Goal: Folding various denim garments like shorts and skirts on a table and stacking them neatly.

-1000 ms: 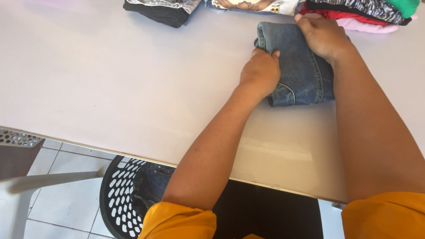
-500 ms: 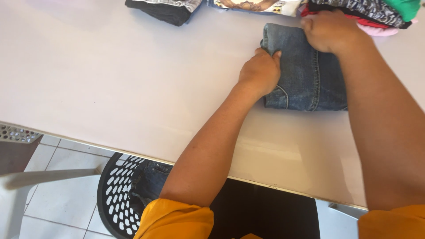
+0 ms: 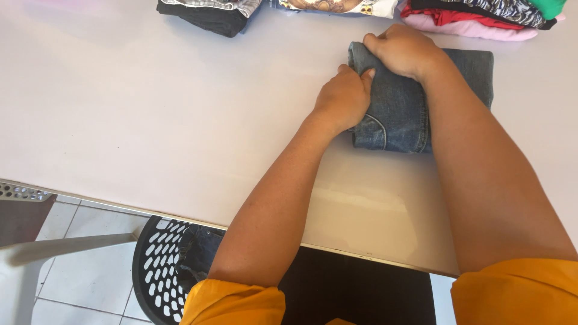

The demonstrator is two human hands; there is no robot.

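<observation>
A folded pair of blue jeans point(image 3: 397, 114) lies on the white table point(image 3: 150, 120). My left hand point(image 3: 343, 96) is curled around the left edge of the folded jeans. My right hand point(image 3: 403, 51) presses down on the jeans' far left corner, fingers closed over the cloth. Both forearms reach in from the bottom of the view, with orange sleeves at the elbows.
Folded clothes line the table's far edge: a dark pile point(image 3: 208, 13), a patterned light piece point(image 3: 337, 6), and a pink, red and black stack point(image 3: 475, 15). Under the near edge stands a black perforated basket point(image 3: 159, 265) holding dark cloth. A white bar point(image 3: 66, 247) crosses the tiled floor.
My right hand has slid left along the jeans' far edge, towards my left hand. The left hand keeps its hold on the left edge. The view has shifted slightly.
</observation>
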